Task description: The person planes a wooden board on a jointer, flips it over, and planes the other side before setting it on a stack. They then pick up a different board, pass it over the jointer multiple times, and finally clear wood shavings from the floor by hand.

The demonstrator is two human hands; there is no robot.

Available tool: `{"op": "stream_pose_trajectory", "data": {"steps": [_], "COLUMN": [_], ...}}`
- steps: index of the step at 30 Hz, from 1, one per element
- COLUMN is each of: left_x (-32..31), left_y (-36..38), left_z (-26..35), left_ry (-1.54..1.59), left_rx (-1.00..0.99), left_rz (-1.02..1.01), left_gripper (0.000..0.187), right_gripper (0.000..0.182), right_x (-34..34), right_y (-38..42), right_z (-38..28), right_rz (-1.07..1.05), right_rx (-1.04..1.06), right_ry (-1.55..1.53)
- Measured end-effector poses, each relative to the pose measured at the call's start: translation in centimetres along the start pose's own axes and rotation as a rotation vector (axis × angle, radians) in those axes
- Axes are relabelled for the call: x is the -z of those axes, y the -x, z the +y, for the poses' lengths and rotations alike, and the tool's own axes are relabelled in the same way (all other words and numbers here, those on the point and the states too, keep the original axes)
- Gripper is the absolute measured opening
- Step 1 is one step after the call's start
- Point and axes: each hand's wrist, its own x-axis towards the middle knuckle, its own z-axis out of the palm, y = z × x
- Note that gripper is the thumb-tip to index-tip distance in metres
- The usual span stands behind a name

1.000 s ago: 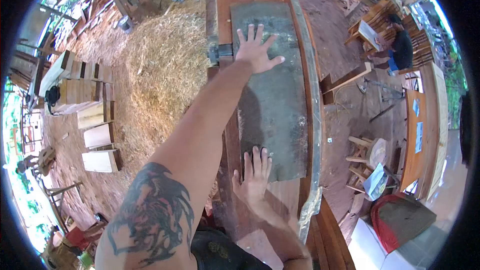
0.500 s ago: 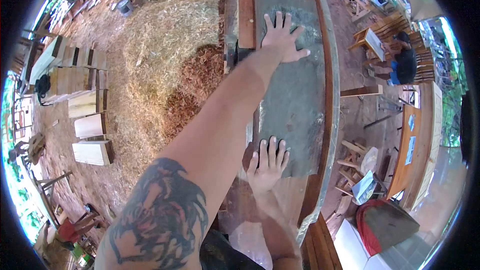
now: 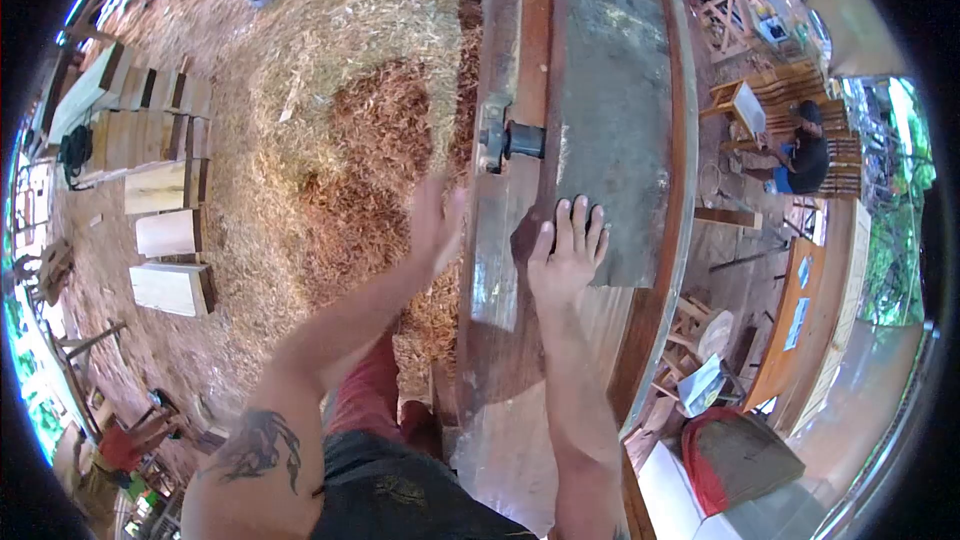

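Note:
A dark grey board (image 3: 615, 120) lies flat on a long wooden bench surface (image 3: 510, 340). My right hand (image 3: 568, 250) rests on the board's near end, palm down with its fingers spread. Left of the bench edge, my left hand (image 3: 436, 225) is raised over the wood shavings, blurred by motion and touching nothing that I can see. How its fingers are held is too smeared to tell. Beside the board's left edge, a dark cylindrical fitting (image 3: 523, 140) sits on the bench.
Wood shavings (image 3: 370, 130) cover the floor to the left. Farther left are stacked planks (image 3: 165, 235). At the right, a person (image 3: 805, 155) sits by a small wooden frame, with stools (image 3: 700, 330) and a red-edged covered block (image 3: 740, 460) nearer.
My left hand has lifted off the board and moved left, past the bench edge. My right hand stays on the board's near end. The view has shifted, showing the dark fitting.

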Motion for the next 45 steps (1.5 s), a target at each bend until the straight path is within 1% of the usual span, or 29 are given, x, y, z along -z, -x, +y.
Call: {"op": "stream_pose_trajectory", "data": {"steps": [1, 2, 4, 6, 7, 8, 12, 26, 45], "left_x": [-0.7, -2.6, -5.0, -6.9, -7.4, -7.5, -7.7, -7.9, -7.5], "left_y": [3.6, 6.8, 11.9, 14.0, 14.3, 14.4, 14.6, 14.9, 15.0], "left_z": [-1.9, -4.3, -4.1, -3.0, -2.8, -2.8, -3.8, -4.0, -3.7], "left_ry": [0.06, 0.112, 0.302, 0.233, 0.197, 0.21, 0.206, 0.2, 0.231], "left_rx": [0.121, 0.17, 0.282, 0.268, 0.26, 0.298, 0.224, 0.169, 0.191], "left_rz": [-0.129, -0.22, -0.232, -0.11, -0.05, -0.092, -0.083, -0.051, -0.059], "left_gripper": [0.066, 0.068, 0.065, 0.067, 0.067, 0.069, 0.07, 0.071, 0.072], "right_gripper": [0.039, 0.039, 0.04, 0.041, 0.041, 0.042, 0.042, 0.043, 0.042], "right_x": [-0.3, -0.7, -1.6, -2.4, -2.7, -3.0, -4.0, -7.3, -10.8], "right_y": [-0.6, -1.4, -2.8, -3.9, -4.5, -5.0, -6.8, -13.2, -19.0], "right_z": [0.0, 0.0, 0.0, 0.1, 0.2, 0.3, 0.5, 0.5, 0.9], "right_rz": [-0.001, -0.002, 0.004, 0.013, 0.019, 0.004, 0.014, 0.006, 0.042], "right_rx": [-0.002, -0.001, 0.002, 0.013, 0.018, 0.014, 0.027, 0.02, 0.028], "right_ry": [0.006, 0.012, 0.014, 0.009, 0.007, 0.022, 0.014, 0.045, 0.084]}}
